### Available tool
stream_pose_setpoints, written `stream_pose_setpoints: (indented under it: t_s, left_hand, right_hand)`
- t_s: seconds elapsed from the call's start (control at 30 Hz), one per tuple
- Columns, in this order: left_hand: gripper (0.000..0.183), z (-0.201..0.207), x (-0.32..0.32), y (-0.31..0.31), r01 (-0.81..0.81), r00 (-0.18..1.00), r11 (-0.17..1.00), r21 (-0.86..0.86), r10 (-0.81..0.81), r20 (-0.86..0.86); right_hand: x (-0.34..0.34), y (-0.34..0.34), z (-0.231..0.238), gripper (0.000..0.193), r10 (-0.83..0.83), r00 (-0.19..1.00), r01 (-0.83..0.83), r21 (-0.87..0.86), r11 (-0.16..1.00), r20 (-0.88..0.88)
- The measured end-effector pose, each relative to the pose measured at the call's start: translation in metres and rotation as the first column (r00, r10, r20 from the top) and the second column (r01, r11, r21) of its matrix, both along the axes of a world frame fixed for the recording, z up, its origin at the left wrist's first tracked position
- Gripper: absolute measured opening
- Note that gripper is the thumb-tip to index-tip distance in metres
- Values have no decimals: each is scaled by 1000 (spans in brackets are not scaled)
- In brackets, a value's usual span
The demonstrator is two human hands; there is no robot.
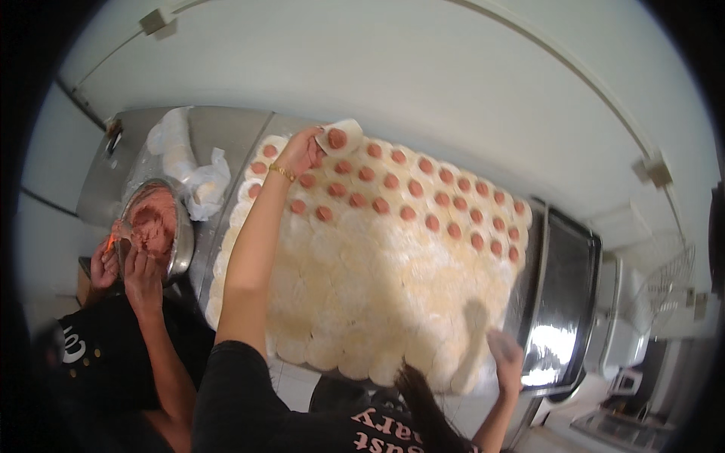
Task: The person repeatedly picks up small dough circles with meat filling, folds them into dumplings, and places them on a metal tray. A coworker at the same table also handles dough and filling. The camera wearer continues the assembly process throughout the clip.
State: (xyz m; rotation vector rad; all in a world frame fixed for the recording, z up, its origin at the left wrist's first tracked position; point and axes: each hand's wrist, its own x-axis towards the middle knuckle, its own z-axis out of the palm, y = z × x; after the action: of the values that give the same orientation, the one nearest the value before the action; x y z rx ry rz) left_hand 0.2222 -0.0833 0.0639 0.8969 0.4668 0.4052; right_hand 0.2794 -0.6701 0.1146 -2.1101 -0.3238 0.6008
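At the far edge of the table, my left hand (306, 149) grips a round dough wrapper (350, 130) with a ball of pink filling (337, 138) on it. The wrapper is raised off a broad layer of overlapping dough rounds (340, 279). Pink filling dollops (414, 189) sit in rows on the far rounds, while the near ones are bare and floury. My right hand (506, 356) is by the right near edge of the dough layer; its fingers are blurred, so whether they hold anything is unclear.
On the left, a co-worker's hands (142, 273) work at a metal bowl (183, 249) of pink filling, one with an orange-handled tool (111, 243). Crumpled plastic (208, 181) lies behind the bowl. A dark tray (563, 287) stands to the right, with a wall (423, 60) beyond the table.
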Motion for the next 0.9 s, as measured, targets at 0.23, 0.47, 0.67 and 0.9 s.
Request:
stream_pose_setpoints:
  t_s: [0.23, 0.47, 0.67, 0.9]
  left_hand:
    - [28, 7, -35, -326, 587, 798, 773, -240, -602, 11]
    - [27, -9, -56, -503, 551, 746, 834, 24, -479, -462]
    - [27, -57, -60, -563, 588, 731, 690, 423, -228, -643]
    - [29, -91, -62, -601, 518, 822, 606, 603, -158, -548]
  right_hand:
    - [-21, 8, -37, 26, 101, 756, 309, 489, 816, -647]
    - [-44, -93, -71, 19, 29, 718, 461, 506, 729, -696]
    - [-49, -151, -124, 18, -64, 854, 385, 543, 747, -517]
    - [-48, -176, -149, 22, -150, 890, 360, 463, 810, -431]
